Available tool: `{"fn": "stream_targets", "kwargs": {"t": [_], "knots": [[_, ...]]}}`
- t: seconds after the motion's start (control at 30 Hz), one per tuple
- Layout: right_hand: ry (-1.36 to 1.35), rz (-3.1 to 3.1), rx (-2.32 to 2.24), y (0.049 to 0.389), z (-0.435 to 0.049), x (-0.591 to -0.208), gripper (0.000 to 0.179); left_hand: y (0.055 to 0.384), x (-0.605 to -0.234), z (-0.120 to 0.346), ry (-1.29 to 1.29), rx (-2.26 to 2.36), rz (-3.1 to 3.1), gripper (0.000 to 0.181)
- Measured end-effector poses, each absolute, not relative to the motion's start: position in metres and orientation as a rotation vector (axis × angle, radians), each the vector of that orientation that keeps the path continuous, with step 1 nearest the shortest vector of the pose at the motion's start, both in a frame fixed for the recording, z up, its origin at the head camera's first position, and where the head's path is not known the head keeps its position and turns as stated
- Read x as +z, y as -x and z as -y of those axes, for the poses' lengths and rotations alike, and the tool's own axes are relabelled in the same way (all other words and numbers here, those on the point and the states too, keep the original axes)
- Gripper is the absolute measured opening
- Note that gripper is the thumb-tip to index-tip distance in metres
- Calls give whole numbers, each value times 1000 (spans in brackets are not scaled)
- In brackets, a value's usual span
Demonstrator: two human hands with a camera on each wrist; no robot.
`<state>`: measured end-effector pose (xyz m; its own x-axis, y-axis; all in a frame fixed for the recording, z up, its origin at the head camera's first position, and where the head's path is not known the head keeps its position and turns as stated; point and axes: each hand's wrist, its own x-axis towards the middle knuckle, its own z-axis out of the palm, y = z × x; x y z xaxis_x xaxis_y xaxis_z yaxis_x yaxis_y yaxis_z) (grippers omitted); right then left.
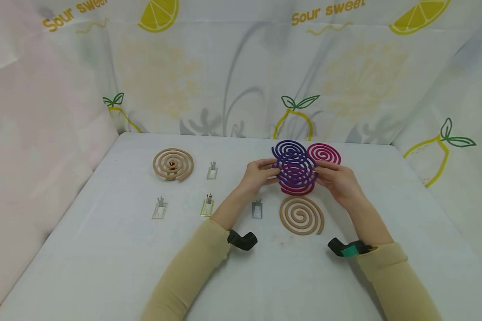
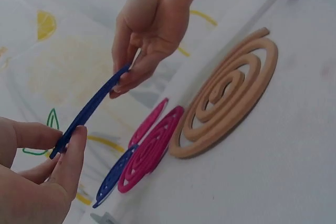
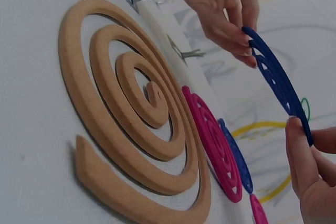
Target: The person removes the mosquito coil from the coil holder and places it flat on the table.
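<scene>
Both hands hold a dark blue mosquito coil (image 1: 307, 176) up off the white table, one at each side. My left hand (image 1: 258, 174) pinches its left edge between thumb and fingers. On the opposite edge, the fingers and thumb of my right hand (image 1: 339, 180) grip it. The coil (image 2: 89, 111) is seen nearly edge-on in the left wrist view. Under it lies a pink coil (image 1: 298, 191), partly covered in the head view. Another dark blue coil (image 1: 288, 146) lies behind, beside a second pink coil (image 1: 325, 153). Closest to me is a tan coil (image 1: 301, 216).
At the left, another tan coil (image 1: 183, 163) sits on a small metal stand. Several more small metal stands are spread over the table, including a silver one (image 1: 212, 173), a yellowish one (image 1: 206, 208) and a dark one (image 1: 257, 210). A lemon-print cloth (image 1: 209, 71) hangs behind.
</scene>
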<state>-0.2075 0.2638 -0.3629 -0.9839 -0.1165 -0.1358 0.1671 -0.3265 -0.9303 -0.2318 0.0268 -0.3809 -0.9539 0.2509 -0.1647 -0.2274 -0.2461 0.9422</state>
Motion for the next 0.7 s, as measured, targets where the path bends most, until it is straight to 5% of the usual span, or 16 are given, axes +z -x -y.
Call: {"fn": "stream_targets", "kwargs": {"t": [0.7], "knots": [[-98,-1590,-2502,214,-313,-352,27,231,-378,-95,211,2565,-1558,35]]}}
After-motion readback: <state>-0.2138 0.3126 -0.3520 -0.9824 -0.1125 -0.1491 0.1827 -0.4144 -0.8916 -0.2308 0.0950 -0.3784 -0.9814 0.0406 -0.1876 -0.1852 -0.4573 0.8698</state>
